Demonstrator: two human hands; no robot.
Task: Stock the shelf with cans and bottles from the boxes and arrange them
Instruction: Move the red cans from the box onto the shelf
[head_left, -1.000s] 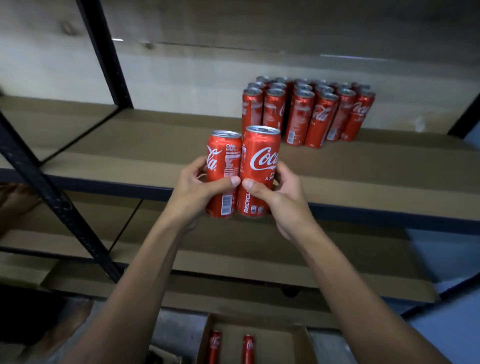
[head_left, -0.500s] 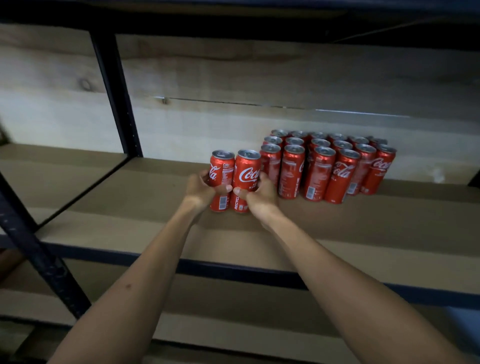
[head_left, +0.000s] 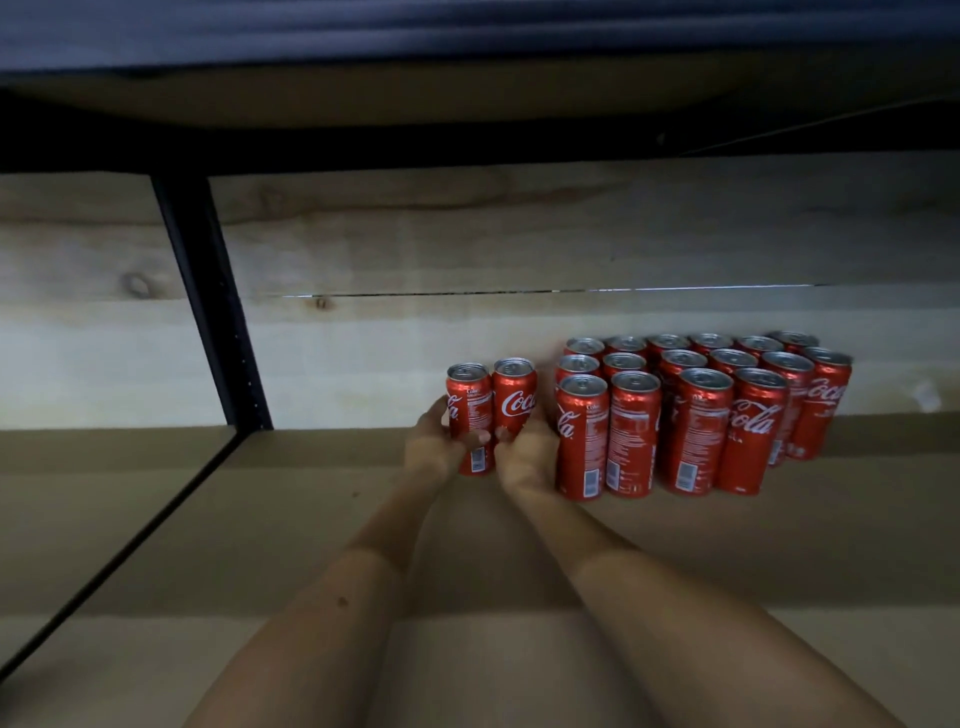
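Two red Coca-Cola cans stand upright side by side deep on the brown shelf board (head_left: 322, 519), near the pale back wall. My left hand (head_left: 434, 447) grips the left can (head_left: 469, 402), thumb across its front. My right hand (head_left: 524, 457) grips the right can (head_left: 514, 397). Both cans sit just left of a packed block of several matching cans (head_left: 696, 415), with a small gap between. The bottoms of the held cans are partly hidden by my hands.
A black upright post (head_left: 208, 306) stands at the back left, dividing this bay from the neighbouring one. The dark underside of the shelf above (head_left: 467, 104) hangs low overhead. Bare board stretches left of the cans and in front of them.
Both hands have carried the two cans from in front of the shelf edge deep into the shelf, to the back wall beside the can block. My view has moved in and up.
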